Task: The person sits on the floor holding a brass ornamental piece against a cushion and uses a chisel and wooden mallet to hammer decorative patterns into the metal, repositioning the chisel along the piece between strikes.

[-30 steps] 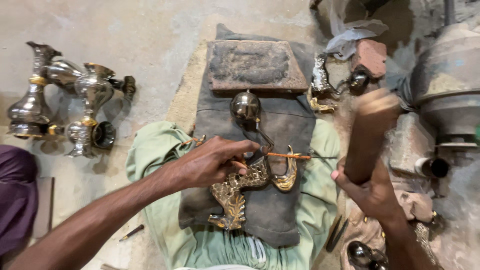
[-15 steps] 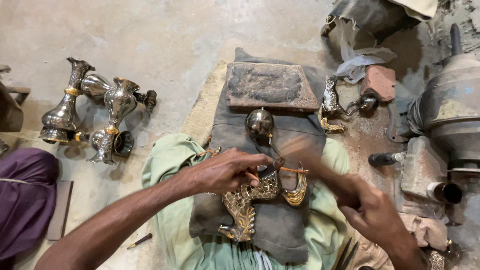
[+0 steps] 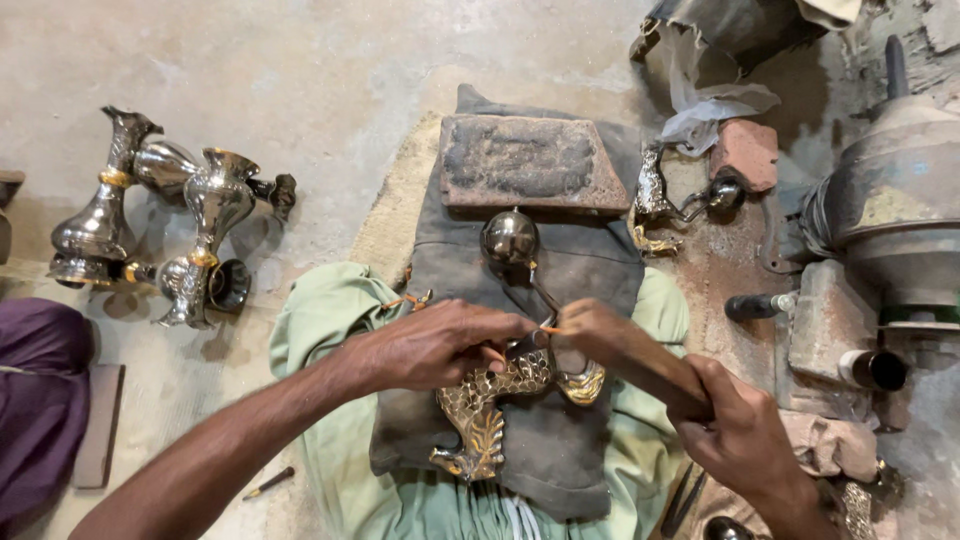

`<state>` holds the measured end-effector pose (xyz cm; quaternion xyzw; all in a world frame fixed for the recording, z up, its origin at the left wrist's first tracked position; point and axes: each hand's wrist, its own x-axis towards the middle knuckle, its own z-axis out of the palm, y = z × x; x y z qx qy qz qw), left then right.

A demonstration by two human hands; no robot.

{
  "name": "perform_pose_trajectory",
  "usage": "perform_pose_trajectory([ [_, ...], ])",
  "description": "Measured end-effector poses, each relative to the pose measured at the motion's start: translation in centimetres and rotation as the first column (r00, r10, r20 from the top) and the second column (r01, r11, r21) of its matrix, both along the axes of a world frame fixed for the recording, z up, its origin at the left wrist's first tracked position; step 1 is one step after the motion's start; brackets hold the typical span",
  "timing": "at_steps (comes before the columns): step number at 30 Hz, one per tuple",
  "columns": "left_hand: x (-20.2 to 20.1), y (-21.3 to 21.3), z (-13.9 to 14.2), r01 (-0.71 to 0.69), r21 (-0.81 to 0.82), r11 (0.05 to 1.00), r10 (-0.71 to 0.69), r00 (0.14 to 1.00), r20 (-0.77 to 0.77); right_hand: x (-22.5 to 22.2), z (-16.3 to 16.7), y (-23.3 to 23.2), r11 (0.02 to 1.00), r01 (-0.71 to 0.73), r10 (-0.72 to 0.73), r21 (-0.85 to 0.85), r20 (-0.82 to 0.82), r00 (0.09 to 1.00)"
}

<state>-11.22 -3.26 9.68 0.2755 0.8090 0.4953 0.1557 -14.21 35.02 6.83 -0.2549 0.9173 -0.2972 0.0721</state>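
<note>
Left hand [image 3: 440,345] was closed w/ fingers pinched on the ornate gold-and-silver metal casting [image 3: 495,400], which lay on a dark grey cloth [image 3: 580,440] over the lap, centre-near. Right hand [image 3: 745,430] was clenched round a blurred wooden mallet [image 3: 620,345], its head touching the casting's top beside a thin orange-tipped tool [image 3: 548,330]. A round silver metal knob [image 3: 510,238] sat just beyond, on the casting's curved stem. Flat rusty rectangular block [image 3: 530,165] lay farther off on the cloth. Far left on the concrete floor [image 3: 330,80]: silver vase-shaped vessels w/ gold bands [image 3: 165,225]. Right: grey metal machine [image 3: 890,210].
</note>
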Motion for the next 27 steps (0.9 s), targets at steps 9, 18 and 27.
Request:
perform_pose_trajectory([
  [9, 0.6, -0.8, 0.1, -0.474, 0.106, 0.874, 0.410, 0.837, 0.363, 0.4, 0.7, -0.6, 0.985, 0.171, -0.167, -0.019, 0.131, 0.977],
  [18, 0.6, -0.4, -0.5, -0.377, -0.061, 0.924, 0.375, 0.869, 0.324, -2.0, 1.7, -2.8, 0.997, 0.077, -0.074, 0.000, 0.273, 0.959],
  [27, 0.4, 0.0, -0.2, -0.396, -0.104, 0.912, 0.407, 0.852, 0.330, -5.6, 1.7, -4.0, 0.981, -0.178, 0.190, -0.081, 0.177, 0.966],
])
